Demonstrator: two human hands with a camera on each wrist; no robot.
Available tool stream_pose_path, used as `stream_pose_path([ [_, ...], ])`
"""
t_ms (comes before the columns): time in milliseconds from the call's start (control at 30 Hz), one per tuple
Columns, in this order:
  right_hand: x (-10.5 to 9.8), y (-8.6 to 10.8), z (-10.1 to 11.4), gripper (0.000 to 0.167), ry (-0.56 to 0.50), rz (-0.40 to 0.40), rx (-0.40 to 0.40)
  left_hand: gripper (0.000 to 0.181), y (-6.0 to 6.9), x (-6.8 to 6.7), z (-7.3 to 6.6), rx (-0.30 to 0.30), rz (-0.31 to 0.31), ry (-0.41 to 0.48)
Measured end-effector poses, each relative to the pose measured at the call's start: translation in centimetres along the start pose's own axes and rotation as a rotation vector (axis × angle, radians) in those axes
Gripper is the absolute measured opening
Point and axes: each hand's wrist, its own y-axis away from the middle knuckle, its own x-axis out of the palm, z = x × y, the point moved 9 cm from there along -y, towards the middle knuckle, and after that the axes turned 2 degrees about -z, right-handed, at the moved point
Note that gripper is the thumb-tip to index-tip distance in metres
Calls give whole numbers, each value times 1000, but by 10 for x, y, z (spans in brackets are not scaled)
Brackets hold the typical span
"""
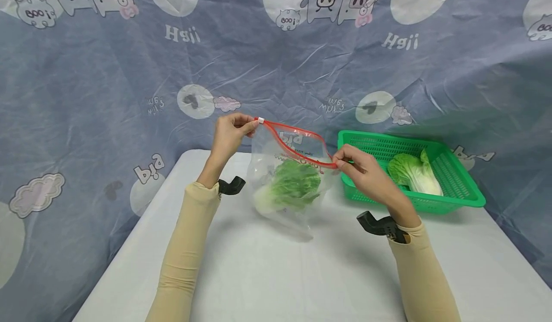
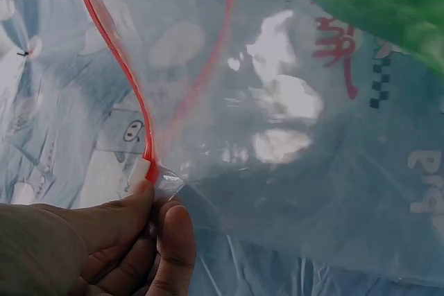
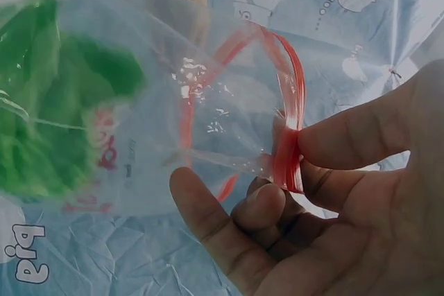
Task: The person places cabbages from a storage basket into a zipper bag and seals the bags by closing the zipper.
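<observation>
Between the two hands hangs a clear zip bag (image 1: 254,168) with a red zip edge, its mouth gaping. Inside it lies a head of leafy cabbage (image 1: 295,183), green leaves up and white stem to the lower left. My left hand (image 1: 229,132) pinches the bag's upper left corner, by the white slider (image 2: 141,170). At the opposite end of the red edge, my right hand (image 1: 360,171) pinches the corner between thumb and fingers; the right wrist view shows the red zip strip (image 3: 288,143) held there.
A green plastic basket (image 1: 463,188) stands at the right of the white table (image 1: 267,283), with another cabbage (image 1: 424,178) in it. Behind the table hangs a blue-grey printed cloth (image 1: 276,68).
</observation>
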Motion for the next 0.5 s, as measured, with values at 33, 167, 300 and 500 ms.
stream_pose_path([
  [33, -1, 0, 0, 16, 10, 4, 3, 25, 0, 0, 0, 6, 0, 3],
  [167, -1, 1, -1, 15, 45, 21, 19, 25, 1, 1, -2, 21, 7, 5],
  [300, -1, 1, -1, 14, 49, 25, 18, 26, 1, 1, -4, 32, 15, 14],
  [500, -2, 0, -8, 6, 55, 28, 33, 25, 0, -3, -4, 42, 3, 40],
])
